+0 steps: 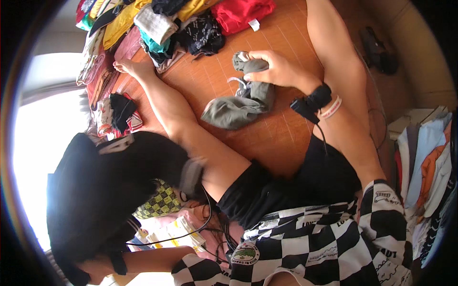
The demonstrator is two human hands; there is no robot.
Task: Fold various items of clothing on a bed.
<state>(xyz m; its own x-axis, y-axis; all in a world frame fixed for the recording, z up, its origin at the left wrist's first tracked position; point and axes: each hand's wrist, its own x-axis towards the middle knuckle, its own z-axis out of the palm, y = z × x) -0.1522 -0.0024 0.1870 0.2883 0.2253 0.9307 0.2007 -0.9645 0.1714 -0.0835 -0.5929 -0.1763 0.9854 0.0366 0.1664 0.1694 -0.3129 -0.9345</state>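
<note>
Cloth (234, 112), grey and crumpled, is pinched between the thumb and fingers of the right hand (276, 69), over the wooden surface (286, 138) between the legs (171, 112). A black garment (109, 186), blurred, is touched by the left hand (90, 270) at lower left; that hand's fingers are hidden, so whether they are closed cannot be told. Clothes (202, 35) are piled beyond the left foot (128, 66).

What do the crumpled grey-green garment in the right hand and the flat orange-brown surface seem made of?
Crumpled grey-green garment: probably soft cloth, matte; it folds and sags. Flat orange-brown surface: perhaps wood or laminate, faintly glossy; thin pale lines cross it like plank seams.
</note>
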